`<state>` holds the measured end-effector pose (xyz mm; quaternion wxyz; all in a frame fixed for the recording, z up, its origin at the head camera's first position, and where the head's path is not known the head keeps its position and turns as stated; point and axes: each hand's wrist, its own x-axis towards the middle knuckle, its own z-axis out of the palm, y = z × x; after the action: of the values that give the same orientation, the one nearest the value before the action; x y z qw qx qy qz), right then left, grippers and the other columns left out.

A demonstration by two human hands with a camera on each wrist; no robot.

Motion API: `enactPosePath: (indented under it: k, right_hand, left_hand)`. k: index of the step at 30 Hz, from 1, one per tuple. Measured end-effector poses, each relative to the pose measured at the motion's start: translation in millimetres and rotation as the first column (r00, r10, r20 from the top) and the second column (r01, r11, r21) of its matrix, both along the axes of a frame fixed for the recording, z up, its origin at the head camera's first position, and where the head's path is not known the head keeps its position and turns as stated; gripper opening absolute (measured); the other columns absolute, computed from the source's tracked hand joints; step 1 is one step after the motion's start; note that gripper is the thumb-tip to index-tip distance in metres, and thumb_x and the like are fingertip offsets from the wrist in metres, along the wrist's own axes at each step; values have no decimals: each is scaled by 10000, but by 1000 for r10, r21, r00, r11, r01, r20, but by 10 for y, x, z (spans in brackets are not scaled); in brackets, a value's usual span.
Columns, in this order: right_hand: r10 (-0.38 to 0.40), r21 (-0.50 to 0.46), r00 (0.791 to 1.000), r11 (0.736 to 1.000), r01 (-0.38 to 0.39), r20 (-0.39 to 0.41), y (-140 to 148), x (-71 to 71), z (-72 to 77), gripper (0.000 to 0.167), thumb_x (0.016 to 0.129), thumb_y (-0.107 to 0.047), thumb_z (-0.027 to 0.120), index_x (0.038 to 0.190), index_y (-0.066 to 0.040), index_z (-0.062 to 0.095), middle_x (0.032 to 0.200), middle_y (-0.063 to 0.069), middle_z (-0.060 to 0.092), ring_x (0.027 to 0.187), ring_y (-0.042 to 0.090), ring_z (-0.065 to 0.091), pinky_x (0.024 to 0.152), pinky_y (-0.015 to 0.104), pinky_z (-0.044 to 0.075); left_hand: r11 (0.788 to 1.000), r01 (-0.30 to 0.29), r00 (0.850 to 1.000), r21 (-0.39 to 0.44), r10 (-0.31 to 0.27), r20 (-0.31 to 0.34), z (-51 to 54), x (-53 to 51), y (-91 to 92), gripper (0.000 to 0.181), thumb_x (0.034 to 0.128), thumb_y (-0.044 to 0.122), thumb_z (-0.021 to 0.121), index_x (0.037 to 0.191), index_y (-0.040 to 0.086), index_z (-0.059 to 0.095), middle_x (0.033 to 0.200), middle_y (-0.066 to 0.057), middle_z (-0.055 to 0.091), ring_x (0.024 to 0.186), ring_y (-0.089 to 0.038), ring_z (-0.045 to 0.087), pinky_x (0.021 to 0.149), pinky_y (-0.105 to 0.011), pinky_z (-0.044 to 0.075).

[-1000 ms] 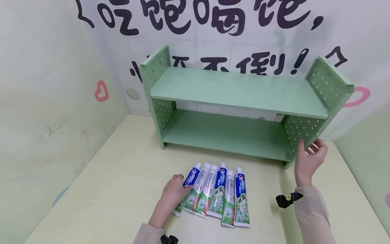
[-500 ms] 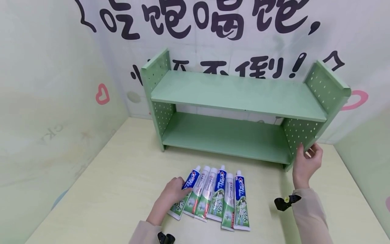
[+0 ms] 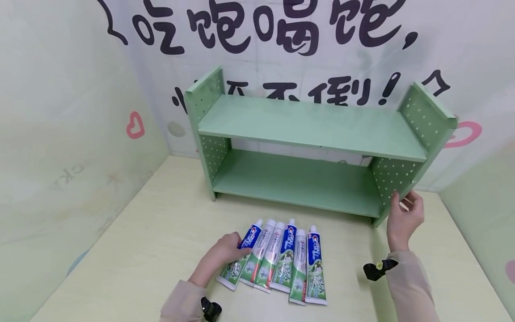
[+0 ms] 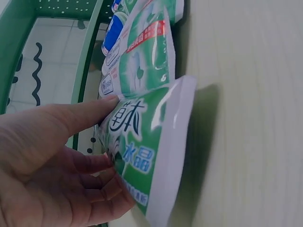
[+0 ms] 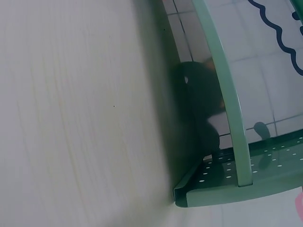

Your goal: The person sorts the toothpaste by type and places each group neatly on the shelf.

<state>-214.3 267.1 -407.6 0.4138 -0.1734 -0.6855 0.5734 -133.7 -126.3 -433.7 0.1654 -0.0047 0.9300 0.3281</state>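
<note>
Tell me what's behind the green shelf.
Behind the green shelf is a pale wall with black lettering; the wall also shows through the gap between the two boards. The boards and side panels cover the rest, including the bottoms of some lower-line characters.

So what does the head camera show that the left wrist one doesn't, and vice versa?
Only head: the right hand, gripping the green shelf, and a pink heart on the wall.
Only left wrist: the palm side of the left hand, fingers curled against a toothpaste tube.
Both: that hand and tube, neighbouring tubes, the shelf, and the table.
</note>
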Motion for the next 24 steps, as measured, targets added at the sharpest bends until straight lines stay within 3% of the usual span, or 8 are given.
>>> enactPosePath:
  k: [10,17,24]
  right_hand:
    - [16,60,998,998,-20,63,30,30,-15,303,877,-172,582,1134,-17,539,907,-213,484,855,-37,508,717,43,452]
    - [9,49,998,999,-12,70,-2,41,-50,319,881,-182,581,1148,-17,528,905,-215,477,859,-29,497,731,47,452]
    - [17,81,998,996,-22,56,8,-3,-7,317,887,-185,572,1144,-6,519,909,-216,465,857,-18,490,727,47,449]
  left_hand:
    - [1000,8,1000,-17,-8,2,-32,6,26,280,826,260,653,776,5,545,644,-63,531,534,-147,498,469,-234,426]
    - [999,-16,1000,-29,16,3,-2,15,2,288,826,252,655,829,-18,554,670,-69,538,560,-154,510,484,-236,434]
    - [997,-57,998,56,57,-2,26,-62,14,285,825,250,650,832,-20,556,696,-77,558,576,-152,517,492,-238,443]
